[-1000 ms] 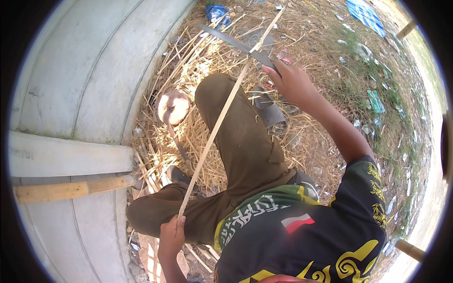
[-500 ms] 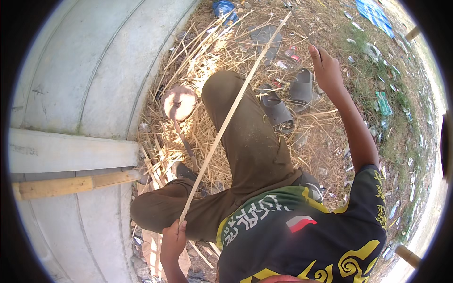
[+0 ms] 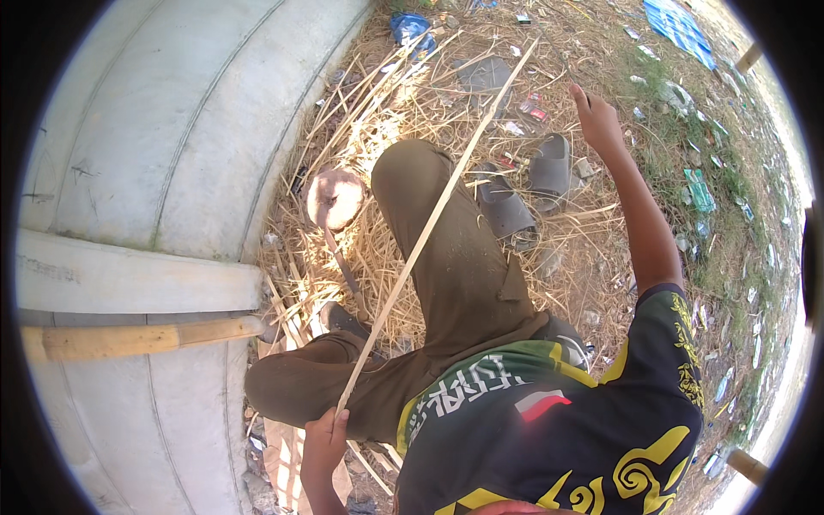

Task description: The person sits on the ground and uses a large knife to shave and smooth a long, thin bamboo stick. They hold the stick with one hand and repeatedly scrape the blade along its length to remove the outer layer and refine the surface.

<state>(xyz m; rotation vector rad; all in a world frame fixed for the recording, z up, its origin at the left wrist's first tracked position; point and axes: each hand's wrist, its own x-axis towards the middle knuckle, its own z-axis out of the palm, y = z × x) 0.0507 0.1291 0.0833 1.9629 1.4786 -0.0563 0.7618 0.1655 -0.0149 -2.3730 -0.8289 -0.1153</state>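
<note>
Pinched at its lower end by my left hand [image 3: 324,448], a long pale bamboo strip [image 3: 436,215] slants up and right across my legs. Its far end rises above the litter, apart from my right hand [image 3: 599,124]. That right hand is closed, thumb up, to the right of the strip's tip. A long, thin dark tool showed in it earlier; now only a dark bit at the fist can be made out. My brown trouser legs [image 3: 459,249] are bent beneath the strip.
A round wood block [image 3: 336,198] stands left of my knee, a dark blade-like piece [image 3: 342,260] leaning by it. Grey sandals [image 3: 506,210] lie among straw-like shavings [image 3: 378,232]. A pale wall [image 3: 206,112] and bamboo pole [image 3: 146,337] border the left; scattered litter covers the right.
My right hand has turned, and its thin dark tool no longer shows stretching up beside the strip's tip. The strip's far end sits slightly lower and to the right.
</note>
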